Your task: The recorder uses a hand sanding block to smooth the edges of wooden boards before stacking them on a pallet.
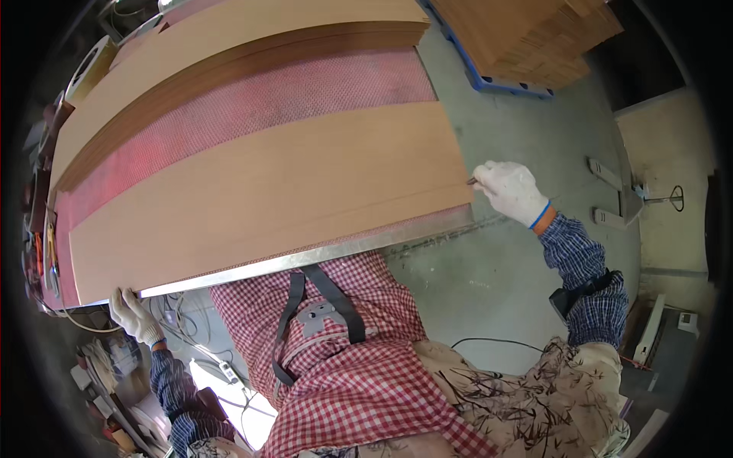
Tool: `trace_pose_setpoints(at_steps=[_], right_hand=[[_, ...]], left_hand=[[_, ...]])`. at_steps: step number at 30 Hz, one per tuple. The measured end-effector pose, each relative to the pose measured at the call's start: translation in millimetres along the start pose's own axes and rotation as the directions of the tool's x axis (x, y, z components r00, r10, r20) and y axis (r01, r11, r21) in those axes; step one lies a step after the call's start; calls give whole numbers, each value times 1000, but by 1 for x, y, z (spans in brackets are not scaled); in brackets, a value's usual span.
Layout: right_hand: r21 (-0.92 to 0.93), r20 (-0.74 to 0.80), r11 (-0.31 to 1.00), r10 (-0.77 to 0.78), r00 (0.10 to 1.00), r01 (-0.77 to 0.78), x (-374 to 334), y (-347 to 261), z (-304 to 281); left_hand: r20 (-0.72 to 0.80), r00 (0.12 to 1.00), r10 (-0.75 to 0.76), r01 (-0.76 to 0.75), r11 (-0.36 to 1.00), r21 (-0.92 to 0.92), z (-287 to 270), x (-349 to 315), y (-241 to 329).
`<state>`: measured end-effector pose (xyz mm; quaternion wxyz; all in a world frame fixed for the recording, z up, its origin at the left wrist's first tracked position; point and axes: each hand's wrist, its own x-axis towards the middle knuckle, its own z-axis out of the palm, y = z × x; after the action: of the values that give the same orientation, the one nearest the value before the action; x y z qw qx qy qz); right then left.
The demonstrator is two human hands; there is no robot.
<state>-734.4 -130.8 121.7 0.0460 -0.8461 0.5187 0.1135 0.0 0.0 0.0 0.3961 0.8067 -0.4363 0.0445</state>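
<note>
A long brown cardboard sheet lies across the near part of the workbench, just behind its metal front edge. My left hand, in a white glove, is at the sheet's near left corner. Its fingers stretch up onto the edge with a gap between them. Beyond the sheet's right end is my right hand, also gloved and closed in a pinch. A small dark tip sticks out of its fingers by the cardboard; the rest is hidden. A faint line crosses the sheet leftward from there.
Behind the sheet runs red textured bench covering, then a stack of cardboard. More cardboard is piled on a blue pallet at the far right. Tools lie at the left end; cables hang below.
</note>
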Motion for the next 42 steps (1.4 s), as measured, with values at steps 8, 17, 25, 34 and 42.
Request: trace_pose_setpoints(at_steps=[8, 17, 25, 34, 42], right_hand=[[74, -37, 987, -142, 989, 145, 23, -21, 4], [-10, 78, 996, -89, 993, 90, 39, -68, -25], [13, 51, 963, -268, 962, 268, 73, -128, -50], [61, 27, 905, -423, 906, 421, 134, -247, -78], [82, -18, 841, -535, 845, 535, 194, -364, -108]], left_hand=[[-86, 996, 0, -5, 998, -60, 10, -2, 9], [-181, 980, 83, -88, 996, -21, 13, -3, -10], [-244, 966, 91, -92, 996, 6, 13, -6, 21], [-277, 923, 267, -261, 963, 60, 5, -4, 35], [-405, 847, 345, -397, 916, -51, 4, 11, 34]])
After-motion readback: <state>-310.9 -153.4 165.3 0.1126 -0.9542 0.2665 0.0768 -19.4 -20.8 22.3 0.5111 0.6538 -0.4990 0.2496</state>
